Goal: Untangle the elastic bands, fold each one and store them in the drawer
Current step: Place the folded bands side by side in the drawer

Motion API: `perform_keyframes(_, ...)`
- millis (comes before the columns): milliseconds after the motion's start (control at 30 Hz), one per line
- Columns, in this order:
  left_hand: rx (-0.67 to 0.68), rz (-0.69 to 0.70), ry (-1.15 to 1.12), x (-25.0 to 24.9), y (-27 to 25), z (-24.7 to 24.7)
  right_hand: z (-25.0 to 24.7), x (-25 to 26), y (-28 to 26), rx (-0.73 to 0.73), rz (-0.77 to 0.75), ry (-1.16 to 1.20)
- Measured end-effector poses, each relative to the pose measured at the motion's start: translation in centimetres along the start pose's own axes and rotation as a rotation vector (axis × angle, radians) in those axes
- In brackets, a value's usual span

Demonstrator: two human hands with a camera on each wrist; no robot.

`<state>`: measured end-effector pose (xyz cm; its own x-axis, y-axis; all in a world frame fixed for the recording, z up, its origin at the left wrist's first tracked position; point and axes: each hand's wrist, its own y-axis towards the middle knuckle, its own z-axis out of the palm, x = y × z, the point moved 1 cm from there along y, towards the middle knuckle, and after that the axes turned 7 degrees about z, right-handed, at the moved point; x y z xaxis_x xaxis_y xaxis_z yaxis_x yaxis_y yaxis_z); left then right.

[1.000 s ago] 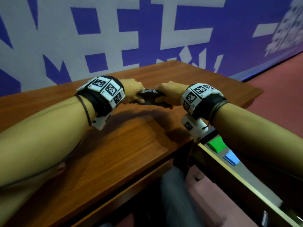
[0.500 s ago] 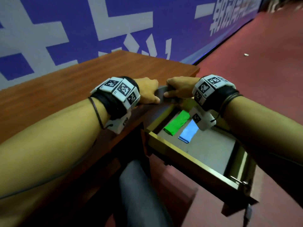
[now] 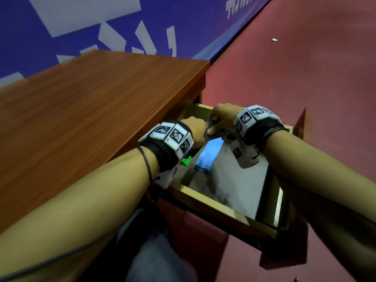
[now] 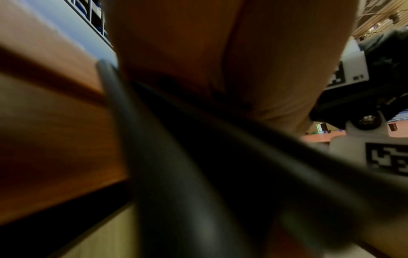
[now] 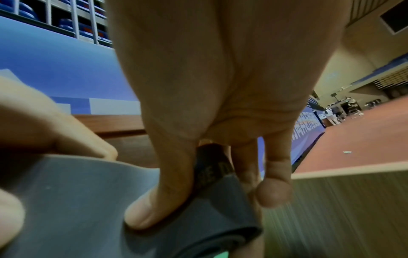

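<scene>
Where red floor (image 3: 305,78) spreads, wooden desk (image 3: 91,110)

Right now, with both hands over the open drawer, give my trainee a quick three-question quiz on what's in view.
1. True or false: the blue band lies in the drawer.
2. Which hands hold the grey band? A left only, B right only, C both.
3. Fill in: beside the blue band, mostly hidden under the left wrist, lies a ___ band.

Key: 1 true. 2 C, left hand and right hand. 3 green.
</scene>
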<state>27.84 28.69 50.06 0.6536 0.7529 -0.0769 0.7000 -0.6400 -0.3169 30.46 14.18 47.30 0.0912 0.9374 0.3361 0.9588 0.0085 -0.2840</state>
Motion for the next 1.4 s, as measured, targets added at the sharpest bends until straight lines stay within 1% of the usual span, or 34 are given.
perform_keyframes(100,0.025,-0.011,0.001,0.7,2.4,1.5,1.9,-1.7,1.8,0.014,0.02,0.042)
perform_keyframes(267,0.016,-0.027,-0.102,1.1,6.0,4.7,4.5,-4.6,4.3,-0.087,0.09,0.151)
perform_keyframes(400,0.039,0.022,-0.129,0.3,8.5,5.8,5.0,-6.1,5.3,-0.116,0.163,0.067)
perform_keyframes(533,0.078,0.003,-0.135,-0.1,10.5,6.1,5.5,-7.7,5.8,-0.122,0.242,0.096)
perform_keyframes(600,0.071,0.007,-0.156,-0.4,11.2,6.1,5.4,-8.1,5.8,-0.147,0.268,0.1)
perform_keyframes(733,0.014,-0.015,-0.262,-1.2,12.0,6.5,5.3,-9.0,5.9,-0.179,0.261,0.053)
perform_keyframes(900,0.024,-0.017,-0.4,-2.0,12.5,9.7,6.3,-9.6,6.1,-0.236,0.286,-0.001)
perform_keyframes(1000,0.026,-0.068,-0.49,-2.0,12.5,11.4,6.7,-9.8,6.7,-0.212,0.282,-0.056)
perform_keyframes(1100,0.009,-0.114,-0.562,-1.8,12.9,13.0,7.0,-9.9,6.9,-0.141,0.294,-0.111)
perform_keyframes(1233,-0.017,-0.093,-0.594,-2.0,12.8,13.7,7.4,-10.1,7.4,-0.041,0.362,-0.206)
perform_keyframes(1400,-0.041,-0.047,-0.609,-2.0,12.8,14.1,7.6,-10.6,7.2,-0.02,0.395,-0.198)
